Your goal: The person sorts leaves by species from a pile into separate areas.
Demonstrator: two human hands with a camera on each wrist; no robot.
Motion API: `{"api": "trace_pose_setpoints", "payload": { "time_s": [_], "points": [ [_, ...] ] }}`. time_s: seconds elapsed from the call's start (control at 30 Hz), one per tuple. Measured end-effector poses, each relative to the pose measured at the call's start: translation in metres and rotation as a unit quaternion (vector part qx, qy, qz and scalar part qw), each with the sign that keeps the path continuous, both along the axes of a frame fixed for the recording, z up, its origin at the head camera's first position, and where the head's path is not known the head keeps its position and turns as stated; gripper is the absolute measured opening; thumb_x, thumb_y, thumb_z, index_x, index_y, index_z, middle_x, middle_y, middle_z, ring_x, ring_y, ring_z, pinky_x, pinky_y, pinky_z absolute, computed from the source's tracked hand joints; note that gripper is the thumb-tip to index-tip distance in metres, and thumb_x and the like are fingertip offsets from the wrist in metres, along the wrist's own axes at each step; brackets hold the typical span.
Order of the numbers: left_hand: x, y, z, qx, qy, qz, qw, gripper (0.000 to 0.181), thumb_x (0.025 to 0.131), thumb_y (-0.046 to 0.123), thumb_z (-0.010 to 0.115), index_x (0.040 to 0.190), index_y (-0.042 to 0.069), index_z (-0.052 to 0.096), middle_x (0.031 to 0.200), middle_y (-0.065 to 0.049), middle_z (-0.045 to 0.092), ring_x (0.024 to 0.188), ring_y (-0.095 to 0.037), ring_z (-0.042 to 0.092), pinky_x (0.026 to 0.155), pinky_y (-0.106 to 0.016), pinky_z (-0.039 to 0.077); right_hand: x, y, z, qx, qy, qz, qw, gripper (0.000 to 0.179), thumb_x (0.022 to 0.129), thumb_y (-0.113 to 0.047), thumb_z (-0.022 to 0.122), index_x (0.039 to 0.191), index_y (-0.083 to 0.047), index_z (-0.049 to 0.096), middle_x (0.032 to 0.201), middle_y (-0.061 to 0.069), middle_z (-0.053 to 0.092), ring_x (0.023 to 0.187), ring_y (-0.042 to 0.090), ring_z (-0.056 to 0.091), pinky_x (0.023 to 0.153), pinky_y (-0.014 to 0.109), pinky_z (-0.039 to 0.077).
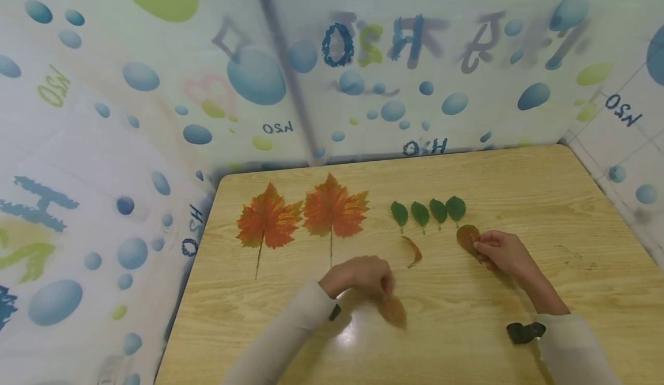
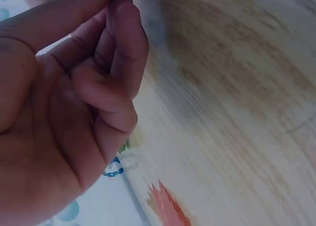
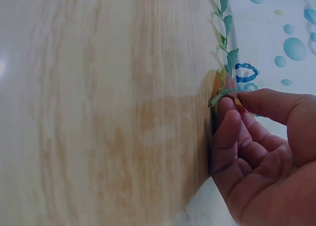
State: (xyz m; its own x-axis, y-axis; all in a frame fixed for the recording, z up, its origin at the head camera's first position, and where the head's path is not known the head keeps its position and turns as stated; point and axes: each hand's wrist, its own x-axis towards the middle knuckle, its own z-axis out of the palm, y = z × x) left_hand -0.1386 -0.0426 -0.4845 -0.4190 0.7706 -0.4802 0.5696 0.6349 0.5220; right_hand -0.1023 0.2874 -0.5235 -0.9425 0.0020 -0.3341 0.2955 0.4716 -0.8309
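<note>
Low over the table's middle, my left hand (image 1: pixel 365 275) pinches a brown oval leaf (image 1: pixel 394 312), whose blade hangs toward the front edge. In the left wrist view only a sliver of green shows at those fingertips. My right hand (image 1: pixel 505 252) holds a reddish-brown round leaf (image 1: pixel 468 238) between thumb and fingers, close to the tabletop. From the right wrist, this leaf (image 3: pixel 217 85) appears edge-on. Between the hands lies a narrow, curled orange-brown leaf (image 1: pixel 413 251). Just beyond it is a row of several small green leaves (image 1: pixel 420 214), their stems pointing toward me.
Two large orange maple-like leaves, one at the left (image 1: pixel 268 218) and another beside it (image 1: pixel 334 207), lie flat with long stems. The wood-grain table (image 1: pixel 544 200) meets a wall (image 1: pixel 441 120) covered with blue and green bubble prints.
</note>
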Motion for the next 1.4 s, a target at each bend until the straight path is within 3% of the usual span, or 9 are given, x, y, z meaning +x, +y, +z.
{"api": "trace_pose_setpoints", "payload": {
  "time_s": [0.1,0.3,0.43,0.67,0.8,0.97,1.4],
  "points": [
    [-0.004,-0.002,0.000,0.023,-0.005,-0.005,0.9997,0.008,0.083,0.009,0.075,0.081,0.017,0.073,0.079,0.014,0.064,0.075,0.000,0.058,0.070,-0.015,0.046,0.000,0.000,-0.001,0.001,0.000,0.001,1.0000,0.039,0.101,-0.019,0.056,0.122,0.014,0.053,0.088,0.006,0.071,0.066,0.008,0.061,0.058,0.025,0.053],
    [-0.014,-0.006,0.003,0.060,0.030,0.010,0.9977,0.012,0.088,0.008,0.071,0.086,0.019,0.072,0.085,0.013,0.066,0.081,0.000,0.058,0.074,-0.015,0.047,0.000,-0.001,0.000,0.001,-0.005,0.001,1.0000,0.039,0.102,-0.018,0.055,0.123,0.014,0.052,0.090,0.007,0.071,0.066,0.007,0.061,0.058,0.024,0.053],
    [-0.021,-0.007,0.002,0.096,0.069,0.049,0.9918,0.010,0.092,0.009,0.068,0.088,0.018,0.072,0.090,0.009,0.069,0.084,-0.002,0.061,0.075,-0.016,0.047,0.000,0.000,0.000,0.002,-0.002,0.001,1.0000,0.037,0.102,-0.018,0.055,0.121,0.014,0.053,0.089,0.007,0.071,0.067,0.007,0.061,0.058,0.025,0.053],
    [-0.032,-0.003,-0.006,0.144,0.134,0.133,0.9714,0.010,0.093,0.006,0.065,0.092,0.014,0.071,0.097,0.003,0.072,0.093,-0.009,0.065,0.079,-0.021,0.051,0.000,0.000,0.002,-0.001,-0.002,0.001,1.0000,0.039,0.101,-0.019,0.056,0.122,0.014,0.053,0.090,0.007,0.071,0.067,0.007,0.062,0.058,0.025,0.054],
    [-0.039,0.002,-0.011,0.135,0.155,0.173,0.9633,0.014,0.092,0.004,0.063,0.094,0.015,0.072,0.101,0.002,0.073,0.096,-0.012,0.066,0.082,-0.023,0.052,0.001,0.000,0.003,0.002,-0.004,0.001,1.0000,0.040,0.102,-0.019,0.056,0.123,0.014,0.052,0.092,0.009,0.072,0.069,0.009,0.063,0.059,0.025,0.054],
    [-0.044,0.005,-0.017,0.114,0.171,0.197,0.9586,0.015,0.092,0.005,0.064,0.094,0.017,0.073,0.102,0.002,0.072,0.098,-0.013,0.066,0.082,-0.024,0.052,0.002,0.000,0.001,-0.002,-0.002,0.002,1.0000,0.039,0.101,-0.020,0.056,0.123,0.013,0.052,0.092,0.008,0.071,0.069,0.009,0.063,0.059,0.026,0.054],
    [-0.047,0.009,-0.023,0.087,0.188,0.202,0.9572,0.016,0.092,0.004,0.063,0.096,0.017,0.074,0.105,0.001,0.072,0.100,-0.014,0.066,0.082,-0.026,0.053,0.002,0.000,0.001,-0.003,0.007,-0.003,1.0000,0.040,0.101,-0.020,0.057,0.123,0.012,0.053,0.095,0.010,0.072,0.070,0.008,0.064,0.060,0.026,0.054]
  ]
}}
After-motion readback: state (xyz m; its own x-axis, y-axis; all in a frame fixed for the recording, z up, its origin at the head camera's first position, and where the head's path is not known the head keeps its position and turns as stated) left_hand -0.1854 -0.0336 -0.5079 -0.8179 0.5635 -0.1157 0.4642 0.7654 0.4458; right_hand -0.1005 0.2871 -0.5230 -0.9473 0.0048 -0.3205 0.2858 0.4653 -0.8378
